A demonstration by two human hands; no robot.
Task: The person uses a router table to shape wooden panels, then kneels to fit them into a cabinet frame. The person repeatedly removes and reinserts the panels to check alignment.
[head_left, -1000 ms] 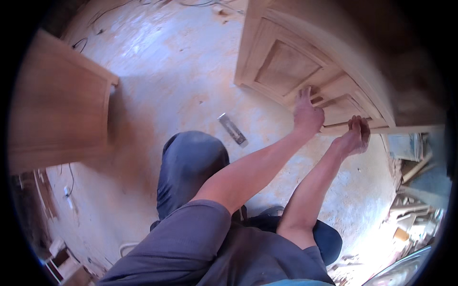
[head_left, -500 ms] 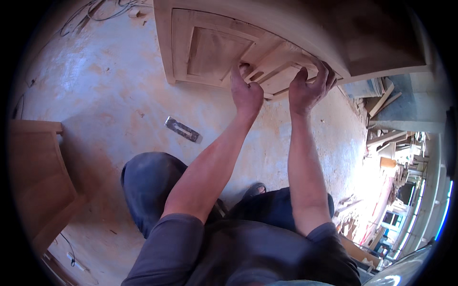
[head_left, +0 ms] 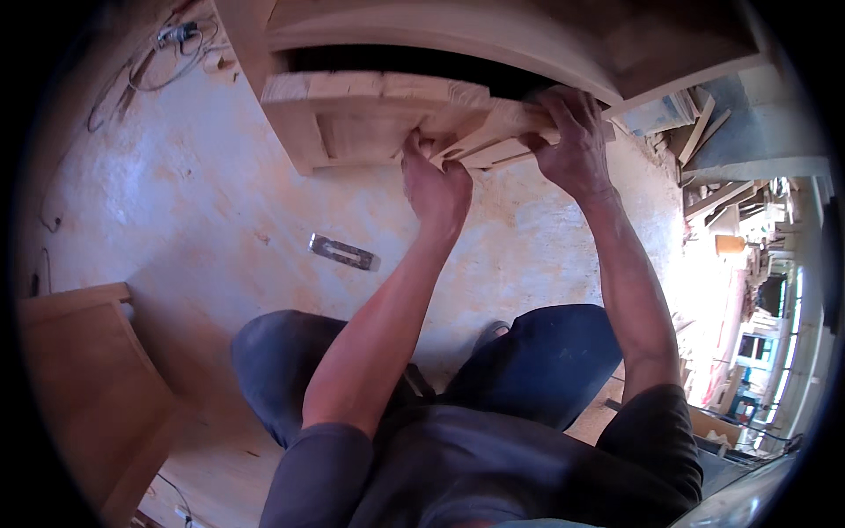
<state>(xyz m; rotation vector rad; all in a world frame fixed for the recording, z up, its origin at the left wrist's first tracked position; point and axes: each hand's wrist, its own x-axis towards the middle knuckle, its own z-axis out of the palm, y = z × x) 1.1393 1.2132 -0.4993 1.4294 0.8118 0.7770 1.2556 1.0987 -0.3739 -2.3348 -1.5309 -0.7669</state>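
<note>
In the head view, both bare hands are on a wooden frame-and-panel front [head_left: 378, 114] at the lower side of a pale wooden cabinet [head_left: 440, 26]. The front stands tilted out from the cabinet, its thick upper edge clear of the cabinet's rail, with a dark opening [head_left: 378, 59] between the two. Its left end lies just inside the cabinet's left upright [head_left: 264, 97].

The left hand [head_left: 437, 189] grasps the front near the middle of its face, fingers bent inward and thumb apart from them; how deep the fingertips reach is hidden. The right hand [head_left: 576, 145] grips the front by its right end, fingers over the upper edge and thumb against the face.

On the dusty floor [head_left: 220, 211], between the cabinet's lower edge and the person's left knee [head_left: 277, 352], lies a slotted metal blade [head_left: 321, 245], well apart from both hands. A second wooden furniture piece [head_left: 88, 378] stands to the left of that knee. Dark cable [head_left: 189, 53] lies in loops beyond the cabinet's left edge, and wooden strips [head_left: 700, 128] are piled past its right corner.
</note>
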